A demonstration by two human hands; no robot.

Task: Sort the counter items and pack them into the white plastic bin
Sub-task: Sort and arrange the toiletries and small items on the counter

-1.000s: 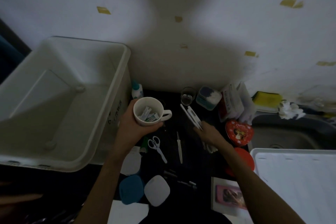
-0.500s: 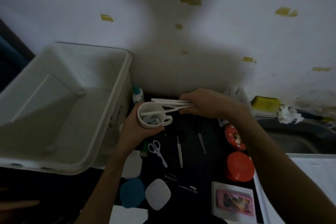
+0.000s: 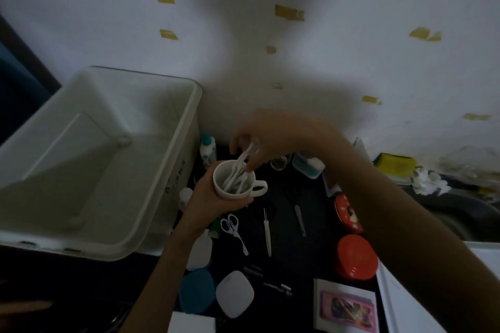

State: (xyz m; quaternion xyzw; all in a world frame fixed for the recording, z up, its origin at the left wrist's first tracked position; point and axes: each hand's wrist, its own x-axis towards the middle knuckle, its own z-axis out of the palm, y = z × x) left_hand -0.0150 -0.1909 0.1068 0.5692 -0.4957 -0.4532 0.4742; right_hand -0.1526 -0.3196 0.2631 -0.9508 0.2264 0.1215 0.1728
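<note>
White sticks (image 3: 238, 170), level before, now stand in the white mug (image 3: 234, 184); both hands grip.

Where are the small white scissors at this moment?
In the head view the small white scissors lie flat on the dark counter, low and centre-left, just below the white mug that the left hand holds, and left of a thin white tool.

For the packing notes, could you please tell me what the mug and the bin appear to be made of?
The mug, gripped by the left hand, looks like glazed ceramic: thick rim, smooth off-white surface. The bin looks like moulded matte plastic: thin walls, rolled lip, rounded corners. The dim light leaves both uncertain.
</note>
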